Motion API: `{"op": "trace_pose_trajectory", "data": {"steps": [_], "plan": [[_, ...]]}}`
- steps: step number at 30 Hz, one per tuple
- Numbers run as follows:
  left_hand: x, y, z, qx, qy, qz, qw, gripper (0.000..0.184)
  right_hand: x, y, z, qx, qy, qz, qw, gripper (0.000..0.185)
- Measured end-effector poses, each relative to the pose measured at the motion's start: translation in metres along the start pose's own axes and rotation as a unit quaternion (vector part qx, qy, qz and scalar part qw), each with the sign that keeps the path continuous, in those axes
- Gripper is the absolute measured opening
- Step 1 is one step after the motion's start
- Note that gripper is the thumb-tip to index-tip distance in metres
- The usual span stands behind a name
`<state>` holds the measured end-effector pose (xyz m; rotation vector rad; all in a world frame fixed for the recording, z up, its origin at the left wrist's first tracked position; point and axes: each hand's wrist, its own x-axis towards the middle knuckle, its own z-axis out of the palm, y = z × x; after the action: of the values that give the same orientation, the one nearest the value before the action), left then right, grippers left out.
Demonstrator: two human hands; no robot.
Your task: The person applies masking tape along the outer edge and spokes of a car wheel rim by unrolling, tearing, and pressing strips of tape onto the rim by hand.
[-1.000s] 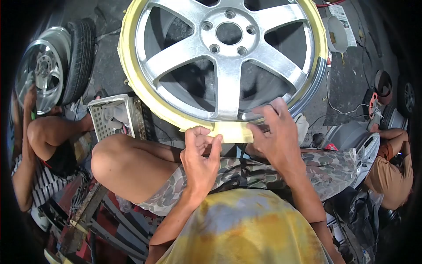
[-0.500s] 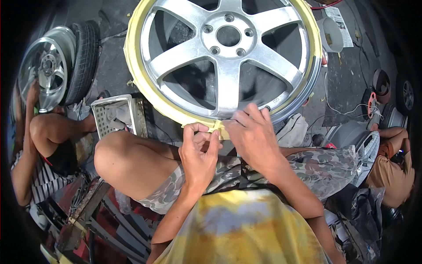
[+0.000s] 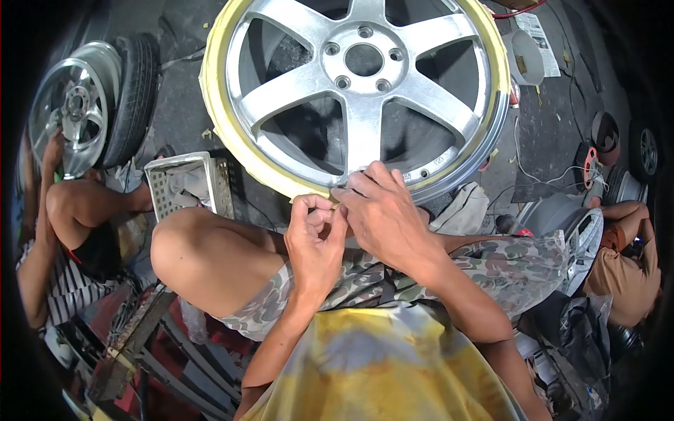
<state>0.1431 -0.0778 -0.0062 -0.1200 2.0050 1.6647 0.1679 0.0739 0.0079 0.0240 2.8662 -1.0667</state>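
Note:
A silver multi-spoke wheel lies in front of me, with yellow masking tape along its left, lower-left and upper-right rim. The lower-right rim shows bare metal. My left hand is at the bottom edge of the rim, thumb and forefinger pinching a small bit of the tape. Right beside it is my right hand, its fingers bent together near the same spot. Whatever lies between the right fingertips is hidden behind the hand.
A plastic basket with cloths stands left of the wheel. Farther left are a tire and another wheel touched by a person's hand. A white bucket is at the upper right. Another person sits at the right.
My right hand has moved left, up against my left hand. The wide flap of tape seen between the hands at the bottom rim no longer shows there. The left hand has stayed nearly in place.

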Motion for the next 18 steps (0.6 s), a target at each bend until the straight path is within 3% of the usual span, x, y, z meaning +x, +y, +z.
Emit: {"op": "trace_pose_trajectory", "data": {"steps": [6,9,12,18], "plan": [[-0.001,0.004,-0.001,-0.049,-0.019,-0.055,0.997,0.019,-0.02,0.025,-0.03,-0.023,-0.012,0.005,1.0,0.018],[-0.003,0.006,-0.001,-0.04,-0.024,-0.059,0.997,0.019,-0.013,0.038,-0.051,-0.04,-0.088,0.001,0.995,0.013],[-0.006,0.009,0.0,-0.018,-0.017,-0.042,0.999,0.019,0.003,0.049,-0.052,0.0,-0.135,0.0,0.991,0.013],[-0.005,0.01,-0.011,-0.04,0.033,0.014,0.999,0.015,0.035,0.038,-0.05,-0.045,-0.221,0.026,0.974,0.018]]}}
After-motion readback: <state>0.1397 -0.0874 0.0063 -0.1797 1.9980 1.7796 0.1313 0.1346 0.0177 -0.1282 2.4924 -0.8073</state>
